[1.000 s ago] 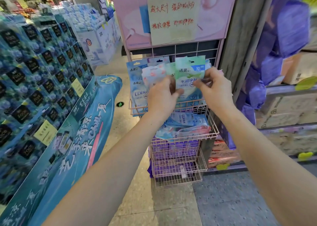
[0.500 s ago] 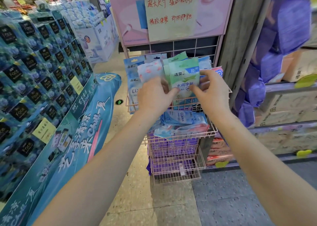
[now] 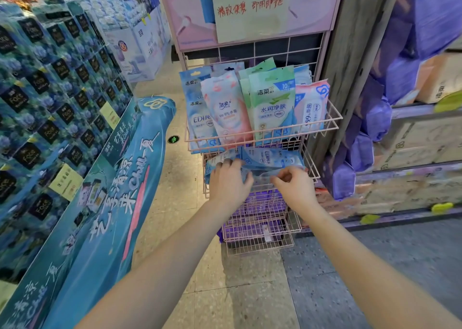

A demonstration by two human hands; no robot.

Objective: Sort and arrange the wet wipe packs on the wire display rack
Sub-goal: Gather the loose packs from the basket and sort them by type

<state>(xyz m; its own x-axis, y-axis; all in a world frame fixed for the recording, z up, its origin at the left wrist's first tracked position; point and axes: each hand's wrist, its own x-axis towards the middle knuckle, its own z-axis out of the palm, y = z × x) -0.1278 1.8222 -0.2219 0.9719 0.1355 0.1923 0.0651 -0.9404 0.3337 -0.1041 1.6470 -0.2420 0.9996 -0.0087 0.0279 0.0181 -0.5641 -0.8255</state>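
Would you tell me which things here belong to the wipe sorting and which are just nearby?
Job: wire display rack, green pack, pink pack, flat blue packs, left hand and right hand holding them.
Nearby: teal banner, purple packages, handwritten sign, stacked dark-labelled packs.

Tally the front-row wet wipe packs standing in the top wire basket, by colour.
Blue plastic wet wipe pack: 1
Pink plastic wet wipe packs: 2
Green plastic wet wipe pack: 1
Total: 4, not counting packs partly hidden behind them.
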